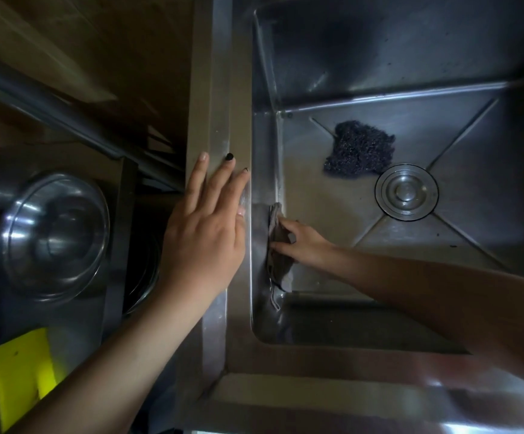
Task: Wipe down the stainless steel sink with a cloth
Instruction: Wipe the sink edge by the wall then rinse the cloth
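Two hands: head view, apart, one on each side of the sink's (220,89) left edge.
Left hand (204,233): fingers straight, lying flat on the rim.
Right hand (303,242): inside the basin, fingers pressing the cloth (281,261) against the left wall.
Scourer (359,148): on the basin floor, just beside the drain (406,192).
Steel bowl (57,236): left of the sink.

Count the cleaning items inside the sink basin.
2: cloth under the right hand at the left wall; dark scouring pad beside the drain. The forearm may hide more.

Kitchen: steel sink (220,89), scourer (360,148), bowl (57,236).
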